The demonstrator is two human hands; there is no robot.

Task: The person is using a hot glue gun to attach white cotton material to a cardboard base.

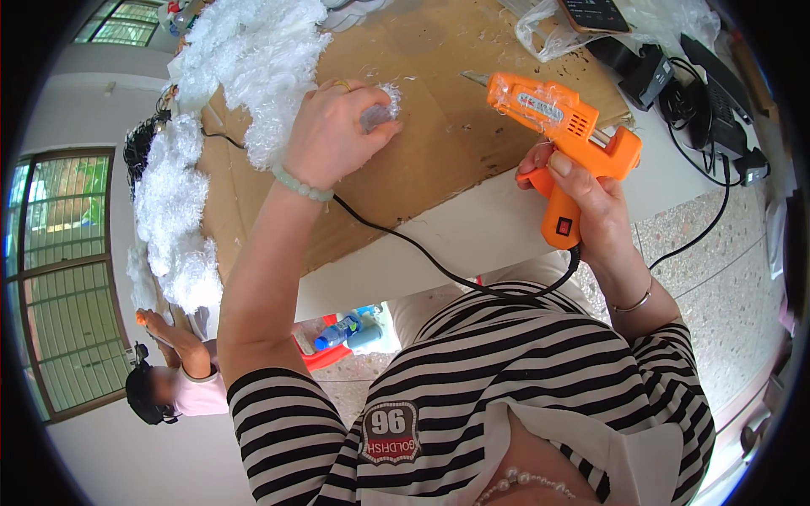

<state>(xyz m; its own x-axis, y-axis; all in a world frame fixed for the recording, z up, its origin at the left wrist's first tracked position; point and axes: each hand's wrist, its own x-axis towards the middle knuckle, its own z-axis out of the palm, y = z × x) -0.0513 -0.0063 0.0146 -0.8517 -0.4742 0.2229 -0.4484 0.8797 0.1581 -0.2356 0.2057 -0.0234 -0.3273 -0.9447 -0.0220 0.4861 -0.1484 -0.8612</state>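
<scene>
My right hand is wrapped round the handle of an orange glue gun, a finger at its trigger. The nozzle points left above the cardboard, and glue strands cling to the front of its body. My left hand is closed on a small greyish translucent round piece with white tinsel-like fringe on its far side. Just what kind of piece it is cannot be made out. It is over the cardboard sheet, to the left of the nozzle and apart from it.
Fluffy white tinsel is heaped at the far left, with more white tinsel along the left edge. The gun's black cord crosses the cardboard. Plastic bags, a phone and black adapters lie far right. A co-worker is at left.
</scene>
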